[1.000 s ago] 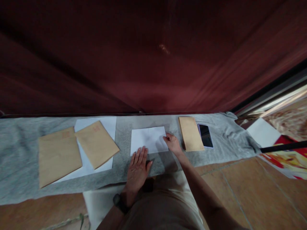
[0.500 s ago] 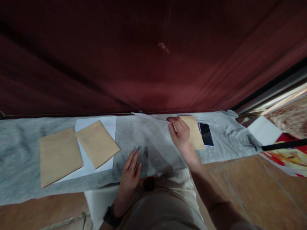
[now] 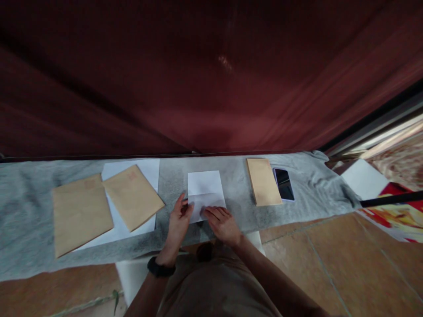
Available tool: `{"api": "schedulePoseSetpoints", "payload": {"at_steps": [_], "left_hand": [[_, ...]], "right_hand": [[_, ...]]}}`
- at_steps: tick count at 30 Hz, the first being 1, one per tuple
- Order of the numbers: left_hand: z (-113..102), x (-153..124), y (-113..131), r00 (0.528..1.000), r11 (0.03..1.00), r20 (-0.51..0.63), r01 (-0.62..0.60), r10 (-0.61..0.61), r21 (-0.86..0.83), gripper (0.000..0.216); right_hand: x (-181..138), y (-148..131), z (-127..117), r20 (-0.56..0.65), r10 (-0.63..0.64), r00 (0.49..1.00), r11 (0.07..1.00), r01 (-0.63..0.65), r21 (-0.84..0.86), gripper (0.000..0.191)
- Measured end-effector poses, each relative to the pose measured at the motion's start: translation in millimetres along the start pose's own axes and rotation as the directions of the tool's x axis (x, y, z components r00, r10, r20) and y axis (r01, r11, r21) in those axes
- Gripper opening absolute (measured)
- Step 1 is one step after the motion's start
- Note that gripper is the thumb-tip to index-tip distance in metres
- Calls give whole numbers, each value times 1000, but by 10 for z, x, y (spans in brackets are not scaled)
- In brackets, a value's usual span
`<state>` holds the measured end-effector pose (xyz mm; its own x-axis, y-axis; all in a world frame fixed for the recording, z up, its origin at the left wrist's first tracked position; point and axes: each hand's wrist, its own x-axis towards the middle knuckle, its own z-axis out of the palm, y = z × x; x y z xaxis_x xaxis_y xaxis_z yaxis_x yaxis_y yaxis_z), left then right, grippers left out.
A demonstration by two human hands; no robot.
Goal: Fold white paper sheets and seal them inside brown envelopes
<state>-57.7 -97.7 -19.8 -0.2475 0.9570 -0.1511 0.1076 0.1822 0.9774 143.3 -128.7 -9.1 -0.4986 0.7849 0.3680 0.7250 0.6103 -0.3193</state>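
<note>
A white sheet of paper (image 3: 205, 182) with a crease across it lies on the grey cloth in front of me. My left hand (image 3: 178, 220) is at its left edge, with curled fingers and the thumb closed at the paper's side. On the near part of the sheet, my right hand (image 3: 224, 224) lies with its fingers stretched out and pressing down; it grips nothing. The fingertips of both hands are close together near the lower edge, which the right hand partly covers.
Two brown envelopes (image 3: 82, 211) lie on white paper (image 3: 150, 176) at the left. More brown envelopes (image 3: 264, 182), seemingly stacked, and a phone (image 3: 284, 184) are at the right. The grey cloth (image 3: 317, 189) covers the narrow surface, with a dark red panel (image 3: 211, 114) behind.
The sheet, raised and blurred in my right hand before, now lies flat and creased between both hands. My right hand moved left and nearer; the left hand moved up to the paper's edge.
</note>
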Motion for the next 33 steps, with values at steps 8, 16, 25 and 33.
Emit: {"api": "schedulePoseSetpoints", "payload": {"at_steps": [8, 16, 25, 33], "left_hand": [[-33, 37, 10, 987, 951, 40, -163, 158, 264, 42], [279, 132, 179, 727, 552, 493, -686, 479, 475, 45], [513, 567, 239, 610, 417, 667, -788, 427, 454, 48], [254, 802, 131, 752, 436, 487, -657, 444, 615, 55]], "right_hand": [[-100, 93, 26, 18, 10, 1000, 1000, -10, 3, 39], [-128, 123, 19, 68, 4, 998, 998, -8, 68, 42], [-120, 123, -48, 108, 12, 994, 991, -26, 131, 48], [-139, 128, -38, 106, 28, 994, 992, -41, 118, 46]]}}
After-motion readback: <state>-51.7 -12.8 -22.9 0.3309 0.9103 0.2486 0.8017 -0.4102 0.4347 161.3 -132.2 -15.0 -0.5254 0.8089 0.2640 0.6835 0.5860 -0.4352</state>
